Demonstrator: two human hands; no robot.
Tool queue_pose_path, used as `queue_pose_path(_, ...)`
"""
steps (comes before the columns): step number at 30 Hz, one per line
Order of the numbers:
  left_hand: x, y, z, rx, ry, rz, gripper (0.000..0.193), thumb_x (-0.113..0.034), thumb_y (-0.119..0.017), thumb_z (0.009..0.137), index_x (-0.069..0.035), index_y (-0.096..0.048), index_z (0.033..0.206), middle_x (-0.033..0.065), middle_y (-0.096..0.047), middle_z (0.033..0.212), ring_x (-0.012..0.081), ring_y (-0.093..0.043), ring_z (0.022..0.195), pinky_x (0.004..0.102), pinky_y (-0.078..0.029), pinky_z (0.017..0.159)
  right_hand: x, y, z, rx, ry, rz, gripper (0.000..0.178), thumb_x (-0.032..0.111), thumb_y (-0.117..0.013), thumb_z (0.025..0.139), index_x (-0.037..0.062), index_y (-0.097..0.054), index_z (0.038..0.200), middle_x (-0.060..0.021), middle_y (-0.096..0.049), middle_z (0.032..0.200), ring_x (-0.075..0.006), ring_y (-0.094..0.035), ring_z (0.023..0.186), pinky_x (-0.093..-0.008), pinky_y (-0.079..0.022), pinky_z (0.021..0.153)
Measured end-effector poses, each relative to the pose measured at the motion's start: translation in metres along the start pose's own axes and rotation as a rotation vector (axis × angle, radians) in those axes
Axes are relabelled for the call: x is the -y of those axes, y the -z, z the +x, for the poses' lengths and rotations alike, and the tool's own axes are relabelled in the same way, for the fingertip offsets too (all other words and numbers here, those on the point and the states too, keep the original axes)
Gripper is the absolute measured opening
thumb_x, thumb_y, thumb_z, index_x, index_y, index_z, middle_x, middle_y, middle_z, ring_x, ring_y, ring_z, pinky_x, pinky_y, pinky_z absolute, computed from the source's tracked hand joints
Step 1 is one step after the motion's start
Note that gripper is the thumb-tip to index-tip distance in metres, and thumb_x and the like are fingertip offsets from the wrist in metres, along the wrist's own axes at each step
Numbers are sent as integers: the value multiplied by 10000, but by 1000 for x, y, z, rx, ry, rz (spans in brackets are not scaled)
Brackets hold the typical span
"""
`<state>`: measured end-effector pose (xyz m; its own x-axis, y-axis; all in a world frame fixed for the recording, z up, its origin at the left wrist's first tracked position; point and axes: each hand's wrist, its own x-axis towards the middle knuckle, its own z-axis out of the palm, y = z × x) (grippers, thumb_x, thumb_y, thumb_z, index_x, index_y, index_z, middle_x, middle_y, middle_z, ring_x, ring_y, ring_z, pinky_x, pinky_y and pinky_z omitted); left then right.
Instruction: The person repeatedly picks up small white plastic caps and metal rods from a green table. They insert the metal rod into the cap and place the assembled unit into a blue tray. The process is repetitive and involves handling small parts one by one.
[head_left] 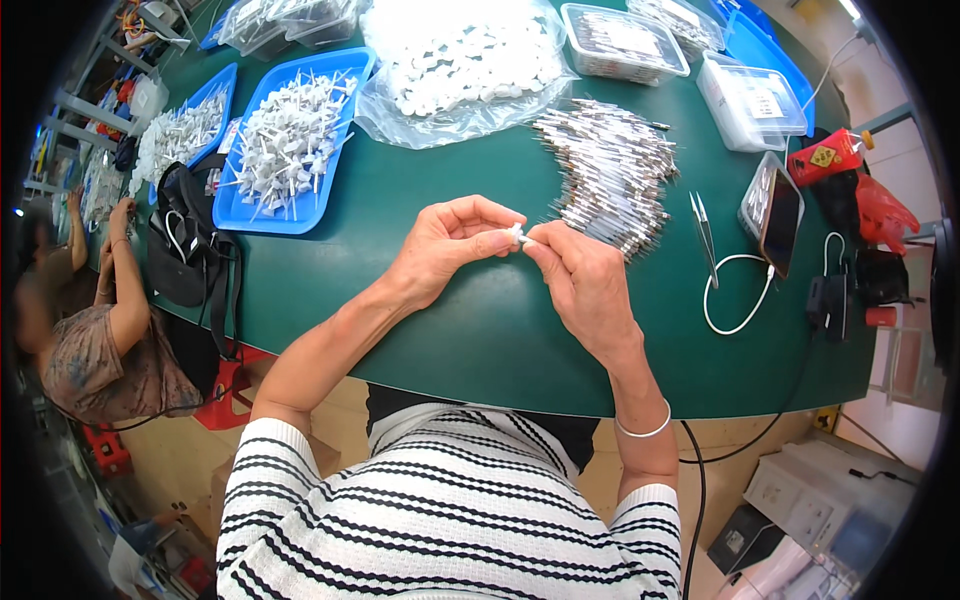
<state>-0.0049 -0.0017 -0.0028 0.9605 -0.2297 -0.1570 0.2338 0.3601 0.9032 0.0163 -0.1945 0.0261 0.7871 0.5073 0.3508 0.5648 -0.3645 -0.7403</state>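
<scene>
Over the near part of the green table, my left hand (440, 248) pinches a small white plastic piece (518, 233) between thumb and forefinger. My right hand (588, 282) meets it from the right, its thumb and fingertips closed right against the piece; what they grip is too small and covered to name. Just beyond my right hand lies a large heap of thin metal-and-white rods (612, 180). Behind both hands a clear plastic bag (395, 118) is spread, with many white caps (470, 75) on it.
At the left stands a blue tray (268, 226) of white stemmed parts, beside a black backpack (185, 255). Tweezers (705, 235), a white cable (722, 328) and a phone (781, 222) lie to the right. Clear boxes (625, 70) line the back. A co-worker (115, 340) sits far left.
</scene>
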Motion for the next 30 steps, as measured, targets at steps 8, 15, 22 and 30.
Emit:
queue_pose_path(8, 3, -3, -3, -5, -34, -1, 217, -56, -675, 850, 19, -625, 1047, 78, -672, 958, 105, -631, 881, 229, -508, 822, -5, -11, -4, -86, 61, -68, 49, 55, -604, 860, 12, -584, 849, -121, -569, 702, -292, -578, 602, -378, -446, 533)
queue_pose_path(15, 0, -5, -2, 1, -110, 10, 240, -29, -667, 849, 29, -618, 1077, 89, -661, 1000, 109, -630, 914, 230, -507, 839, -6, -10, -3, -76, -48, 171, 66, 66, -597, 882, 3, -584, 864, -110, -571, 681, -235, -554, 552, -338, -439, 517)
queue_pose_path(22, 0, -8, -5, -16, -137, 27, 173, -2, -649, 848, 11, -626, 1018, 57, -623, 995, 97, -602, 922, 229, -504, 842, -3, -3, -4, 23, -191, 232, 152, 129, -560, 928, 16, -584, 830, -65, -520, 556, -161, -500, 476, -293, -396, 471)
queue_pose_path(30, 4, -8, -5, 34, -148, -46, 140, -4, -630, 863, 18, -625, 1001, 52, -588, 1001, 106, -586, 907, 248, -504, 825, -7, -10, -9, 47, -296, 481, 180, 157, -546, 952, 21, -600, 846, -1, -500, 560, -62, -460, 502, -239, -353, 460)
